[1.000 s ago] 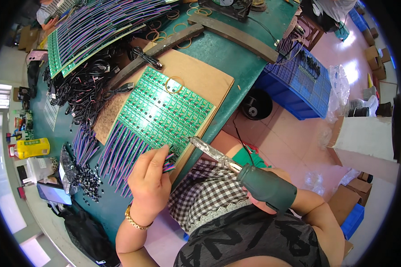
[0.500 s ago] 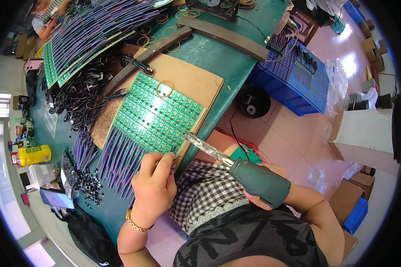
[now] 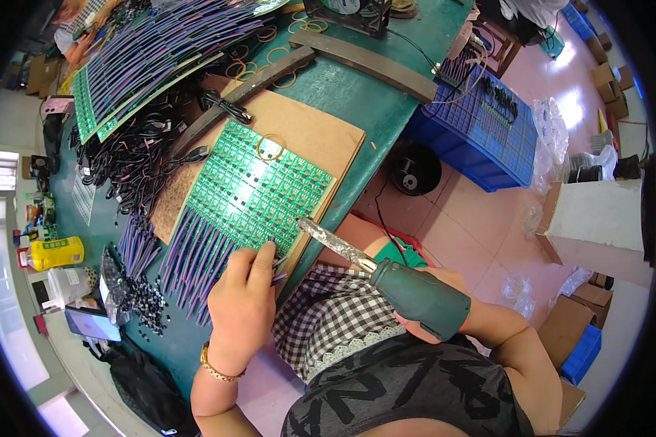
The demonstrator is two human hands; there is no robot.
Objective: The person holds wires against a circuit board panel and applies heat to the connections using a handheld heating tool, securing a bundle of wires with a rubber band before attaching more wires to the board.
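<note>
A green panel of small circuit boards (image 3: 229,171) lies on a brown board (image 3: 335,135), with purple and dark wires (image 3: 189,262) fanning out from its near left edge. My left hand (image 3: 242,306) is at the panel's near edge, its fingers pinched on short thin wires (image 3: 278,275). My right hand (image 3: 415,329) grips the dark green handle of a soldering iron (image 3: 423,295). The iron's silver shaft points up and left, its tip over the panel's near right corner; whether it touches I cannot tell. A rubber band (image 3: 270,147) rests on the panel.
Wired panels (image 3: 160,58) are stacked at the far left above a heap of black cables (image 3: 135,156). Dark bars (image 3: 364,64) and a fan (image 3: 350,11) occupy the far table. Right of the table are a blue crate (image 3: 481,131) and a black bin (image 3: 415,171). Another person's hand (image 3: 76,49) shows far left.
My left hand has shifted slightly left and down, with its fingers a little straighter and wire ends now showing beside them. The soldering iron has moved slightly left.
</note>
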